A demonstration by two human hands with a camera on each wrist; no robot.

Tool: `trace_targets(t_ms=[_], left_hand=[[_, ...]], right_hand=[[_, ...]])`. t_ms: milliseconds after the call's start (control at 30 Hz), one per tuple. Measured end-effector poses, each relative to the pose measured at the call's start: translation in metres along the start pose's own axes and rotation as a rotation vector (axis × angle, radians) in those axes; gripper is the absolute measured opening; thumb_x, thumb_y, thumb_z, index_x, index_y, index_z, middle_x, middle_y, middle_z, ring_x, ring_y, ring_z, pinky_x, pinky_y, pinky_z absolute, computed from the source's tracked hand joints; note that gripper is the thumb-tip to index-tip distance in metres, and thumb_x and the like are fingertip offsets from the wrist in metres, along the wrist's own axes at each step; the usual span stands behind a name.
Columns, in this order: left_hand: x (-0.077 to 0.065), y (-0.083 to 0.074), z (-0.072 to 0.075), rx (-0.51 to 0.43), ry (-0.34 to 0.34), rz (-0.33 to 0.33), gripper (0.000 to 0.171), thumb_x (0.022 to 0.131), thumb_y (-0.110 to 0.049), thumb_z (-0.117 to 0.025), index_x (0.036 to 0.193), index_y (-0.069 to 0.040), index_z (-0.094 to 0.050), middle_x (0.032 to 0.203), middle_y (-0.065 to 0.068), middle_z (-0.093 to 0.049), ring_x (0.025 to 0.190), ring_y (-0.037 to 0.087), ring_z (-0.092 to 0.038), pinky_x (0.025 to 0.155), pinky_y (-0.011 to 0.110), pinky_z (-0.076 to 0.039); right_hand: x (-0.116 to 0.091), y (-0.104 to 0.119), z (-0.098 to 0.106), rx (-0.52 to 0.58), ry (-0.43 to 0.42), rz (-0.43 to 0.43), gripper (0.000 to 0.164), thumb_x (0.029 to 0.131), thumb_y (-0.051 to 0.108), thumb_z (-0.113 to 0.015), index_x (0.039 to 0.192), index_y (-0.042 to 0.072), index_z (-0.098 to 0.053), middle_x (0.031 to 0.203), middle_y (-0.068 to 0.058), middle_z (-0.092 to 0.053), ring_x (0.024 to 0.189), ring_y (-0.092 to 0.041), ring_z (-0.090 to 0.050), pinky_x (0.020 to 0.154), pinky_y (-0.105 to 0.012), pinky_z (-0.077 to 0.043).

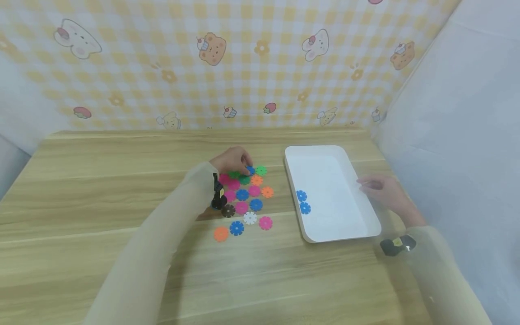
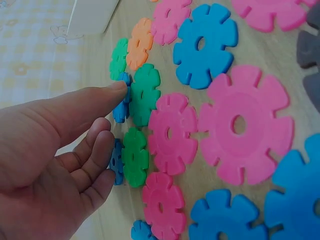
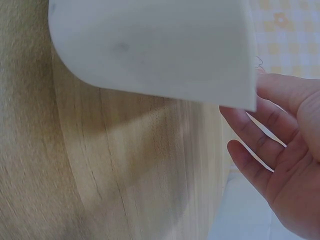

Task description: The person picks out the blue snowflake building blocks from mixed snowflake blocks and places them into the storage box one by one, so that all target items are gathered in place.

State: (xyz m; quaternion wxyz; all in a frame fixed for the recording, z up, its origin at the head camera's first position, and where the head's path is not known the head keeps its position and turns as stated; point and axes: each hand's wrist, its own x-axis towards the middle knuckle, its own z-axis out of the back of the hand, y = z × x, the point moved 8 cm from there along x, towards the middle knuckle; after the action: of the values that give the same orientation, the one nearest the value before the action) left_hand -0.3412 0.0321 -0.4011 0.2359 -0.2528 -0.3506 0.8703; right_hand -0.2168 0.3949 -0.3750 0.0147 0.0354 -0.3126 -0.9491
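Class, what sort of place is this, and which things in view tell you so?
Likely a screened-off activity corner: a wood-grain table with colourful notched discs on it, set before a yellow-checked cartoon backdrop.

Lying on one bench [image 1: 101, 189]: at least eight blue discs [image 1: 237, 228], six pink discs [image 1: 266, 223], three green discs [image 1: 261, 171], three orange discs [image 1: 221, 234], one white disc [image 1: 249, 218] and one dark brown disc [image 1: 228, 211]. Inside one white tray [image 1: 333, 185]: two further blue discs [image 1: 304, 208]. Also seen: one left hand [image 1: 232, 160], one right hand [image 1: 385, 192].
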Motion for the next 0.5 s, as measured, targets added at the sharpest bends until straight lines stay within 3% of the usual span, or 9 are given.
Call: trace_targets(t_ms=[100,300,500], left_hand=[[0.0008,-0.0002,-0.0004,0.009,-0.002,-0.004,0.029,0.078,-0.002,-0.070,0.105,0.005,-0.062,0.093,0.012,-0.054,0.082,0.020,-0.048,0.073,0.029,-0.044],[0.0028,-0.0010,-0.0019,-0.010,0.004,-0.011,0.029,0.077,0.001,-0.070,0.105,0.006,-0.061,0.089,0.011,-0.053,0.080,0.019,-0.047,0.072,0.027,-0.044],[0.0033,-0.0021,-0.0017,-0.013,-0.002,-0.019,0.029,0.076,0.002,-0.070,0.103,0.006,-0.059,0.091,0.012,-0.052,0.082,0.020,-0.046,0.074,0.029,-0.044]], right_hand=[[-0.0001,0.0006,0.0001,-0.002,-0.001,0.003,0.030,0.089,0.016,-0.060,0.115,0.000,-0.060,0.100,-0.022,-0.064,0.095,-0.038,-0.060,0.074,-0.022,-0.047],[0.0001,0.0004,-0.0004,0.008,0.000,0.006,0.030,0.090,0.016,-0.059,0.115,-0.001,-0.059,0.101,-0.023,-0.064,0.095,-0.039,-0.059,0.079,-0.044,-0.049],[-0.0002,0.0005,-0.0005,0.018,0.007,-0.005,0.031,0.090,0.018,-0.059,0.116,-0.001,-0.059,0.103,-0.024,-0.063,0.097,-0.040,-0.058,0.081,-0.049,-0.047]])
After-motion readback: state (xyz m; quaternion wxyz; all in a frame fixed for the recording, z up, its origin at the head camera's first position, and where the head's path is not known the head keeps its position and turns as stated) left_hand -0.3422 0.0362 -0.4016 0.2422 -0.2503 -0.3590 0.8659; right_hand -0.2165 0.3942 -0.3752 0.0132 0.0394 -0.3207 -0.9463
